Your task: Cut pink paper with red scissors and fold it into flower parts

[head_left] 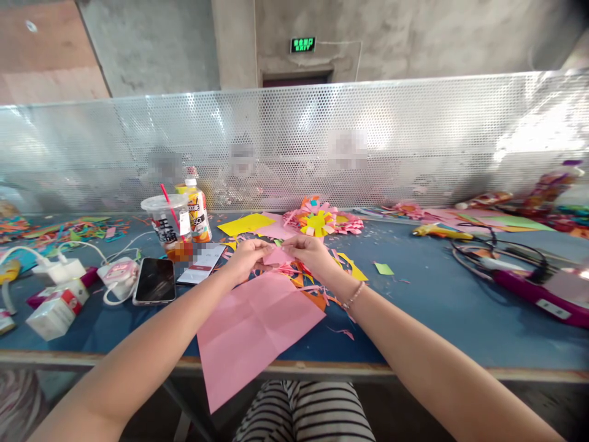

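Blue worktable [427,307], perforated metal screen along far edge. Large creased pink paper sheet [251,328] lies before person, overhanging near table edge. Paper flower [317,222] beyond hands, near screen. Lidded drink cup [168,227] with red straw at left, black phone [155,280] just in front. Left hand [248,258] and right hand [307,250] meet above scraps, fingertips of both pinching small pink paper piece [277,256] between them.

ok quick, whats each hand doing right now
left hand: closed, pinching the small pink paper piece
right hand: closed, pinching the same piece
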Tool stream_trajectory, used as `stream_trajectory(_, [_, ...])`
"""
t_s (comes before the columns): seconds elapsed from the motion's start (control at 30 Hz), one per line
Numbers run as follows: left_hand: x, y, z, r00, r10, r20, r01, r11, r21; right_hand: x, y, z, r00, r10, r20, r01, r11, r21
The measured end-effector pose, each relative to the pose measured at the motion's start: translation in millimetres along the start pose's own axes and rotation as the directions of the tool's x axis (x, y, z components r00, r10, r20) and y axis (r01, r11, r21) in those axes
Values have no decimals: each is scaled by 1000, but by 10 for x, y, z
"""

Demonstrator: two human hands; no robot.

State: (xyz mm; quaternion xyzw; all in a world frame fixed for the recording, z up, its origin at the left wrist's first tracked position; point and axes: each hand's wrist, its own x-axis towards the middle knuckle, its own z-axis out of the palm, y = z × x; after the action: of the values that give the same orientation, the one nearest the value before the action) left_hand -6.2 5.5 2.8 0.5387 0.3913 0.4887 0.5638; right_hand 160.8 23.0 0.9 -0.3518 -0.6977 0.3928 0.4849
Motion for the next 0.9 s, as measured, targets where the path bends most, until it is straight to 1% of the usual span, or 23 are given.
stream_trajectory(0.13, [-10,-18,17,999,35,-6,-35,999,31,-2,-18,-9,1000,-13,-6,12,997,-72])
stream_trajectory(0.2, [-15,-38,26,997,79,-10,-78,994,71,-3,-21,-9,999,-39,-2,39,991,-128])
stream_trajectory(0.27, [-17,-59,26,990,140,-4,-138,980,146,-7,-20,1,997,-68,22,70,982,-176])
stream_trajectory(0.33, [-18,-72,18,976,215,19,-212,940,267,-13,-17,16,995,-88,46,96,974,-207])
stream_trajectory(0.4, [-21,-68,8,953,298,52,-294,874,387,-17,-13,30,993,-99,59,110,968,-228])
stream_trajectory(0.47, [-29,-50,2,932,353,82,-349,816,461,-15,-9,35,992,-106,67,119,962,-246])
stream_trajectory(0.5, [-33,-37,3,929,360,86,-356,804,477,-13,-7,33,992,-109,70,123,958,-258])
stream_trajectory(0.57, [-41,-12,9,941,329,73,-324,819,473,-4,-8,23,991,-115,72,132,947,-292])
stream_trajectory(0.67, [-40,16,21,971,234,57,-237,888,394,5,-30,-2,989,-125,79,144,932,-333])
stream_trajectory(0.73, [-32,28,20,981,184,58,-192,912,362,3,-62,-16,989,-120,88,143,932,-334])
stream_trajectory(0.8, [-21,34,8,986,153,70,-168,922,349,-4,-100,-28,990,-104,93,128,938,-323])
stream_trajectory(0.9, [-8,36,-20,984,123,127,-156,942,297,-12,-140,-44,992,-79,94,104,945,-310])
